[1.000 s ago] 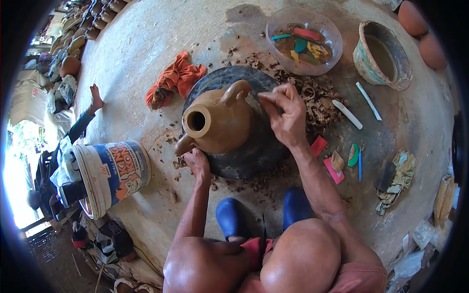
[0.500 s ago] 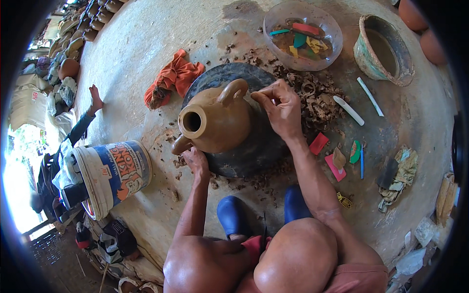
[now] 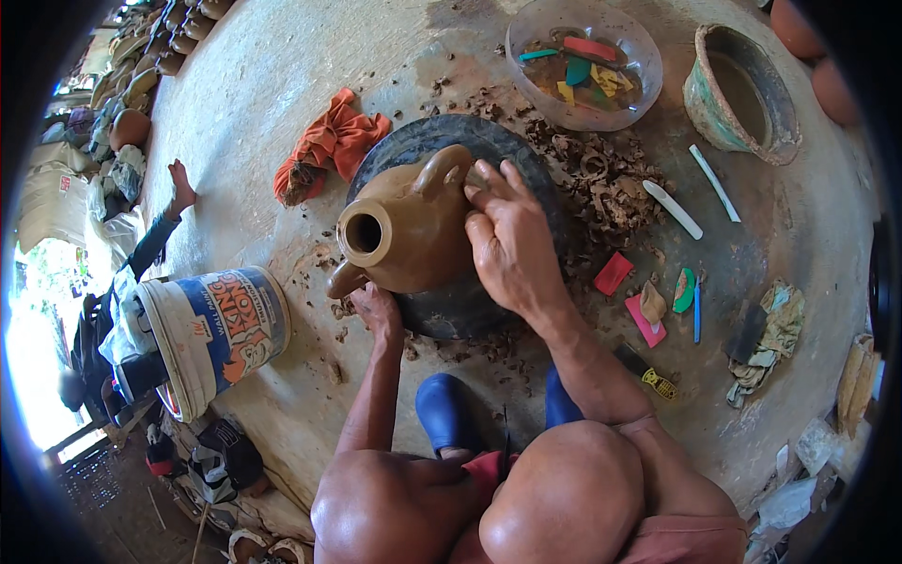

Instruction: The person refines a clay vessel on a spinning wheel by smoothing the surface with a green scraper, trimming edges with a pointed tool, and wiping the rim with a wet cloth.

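A brown wet-clay jug (image 3: 418,230) with a round open mouth and two looped handles lies tilted on a dark round turntable (image 3: 451,324), its mouth toward the lower left. My left hand (image 3: 378,310) is closed at the jug's near side, beside the lower handle (image 3: 347,279); its fingertips are partly hidden under the jug. Against the opposite side, close to the upper handle (image 3: 442,174), lies my right hand (image 3: 512,244). Its fingers are stretched and spread along the clay wall, with the thumb bent lower down. Whether anything small sits under those fingertips is unclear.
Clay scraps (image 3: 611,188) are heaped right of the turntable. Beyond stand a clear basin (image 3: 648,70) of water with coloured pieces and a worn pot (image 3: 700,99). An orange cloth (image 3: 329,141) and a paint bucket (image 3: 216,338) are leftward. Small tools (image 3: 672,209) lie rightward.
My right hand has shifted left and nearer, from a pinch beside the upper handle to spread fingers on the jug's wall. My left hand stays at the lower handle.
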The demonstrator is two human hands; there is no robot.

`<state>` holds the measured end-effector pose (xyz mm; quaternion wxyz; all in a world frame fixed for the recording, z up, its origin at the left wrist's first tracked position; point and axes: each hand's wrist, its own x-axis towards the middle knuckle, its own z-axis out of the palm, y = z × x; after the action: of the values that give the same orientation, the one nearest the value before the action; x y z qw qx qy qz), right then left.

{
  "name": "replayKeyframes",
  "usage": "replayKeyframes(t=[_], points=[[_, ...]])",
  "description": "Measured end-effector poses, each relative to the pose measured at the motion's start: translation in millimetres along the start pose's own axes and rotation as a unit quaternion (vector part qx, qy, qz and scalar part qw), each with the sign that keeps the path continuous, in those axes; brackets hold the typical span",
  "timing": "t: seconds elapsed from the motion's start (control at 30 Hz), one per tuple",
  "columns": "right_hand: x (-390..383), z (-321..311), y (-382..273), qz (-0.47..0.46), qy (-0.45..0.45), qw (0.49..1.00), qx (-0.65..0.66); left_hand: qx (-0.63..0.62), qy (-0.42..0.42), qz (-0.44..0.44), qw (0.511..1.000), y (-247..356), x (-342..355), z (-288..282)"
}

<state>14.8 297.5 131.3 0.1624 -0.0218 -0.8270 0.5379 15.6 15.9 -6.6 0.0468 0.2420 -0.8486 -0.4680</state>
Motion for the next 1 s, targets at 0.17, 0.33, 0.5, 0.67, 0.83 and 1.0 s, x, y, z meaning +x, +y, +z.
replayKeyframes(t=[0.17, 0.33, 0.5, 0.67, 0.83, 1.0], points=[[5, 8, 4, -0.037, 0.012, 0.999, -0.006, 0.018, 0.025, 0.012, 0.999, -8, 9, -2], [7, -18, 41, 0.011, 0.046, 0.993, 0.110, 0.003, -0.002, -0.013, 1.000, 13, 6, -1], [14, -14, 68, -0.019, 0.076, 0.982, 0.172, 0.056, -0.106, 0.030, 0.992, 17, 41, -16], [14, -11, 86, -0.045, -0.045, 0.946, 0.317, 0.078, -0.101, 0.114, 0.985, 8, 73, -16], [5, -5, 94, -0.092, -0.044, 0.963, 0.250, 0.073, -0.203, 0.174, 0.961, 13, 87, -24], [3, -7, 80, -0.075, 0.008, 0.972, 0.222, 0.095, -0.198, 0.183, 0.958, 14, 99, -24]])
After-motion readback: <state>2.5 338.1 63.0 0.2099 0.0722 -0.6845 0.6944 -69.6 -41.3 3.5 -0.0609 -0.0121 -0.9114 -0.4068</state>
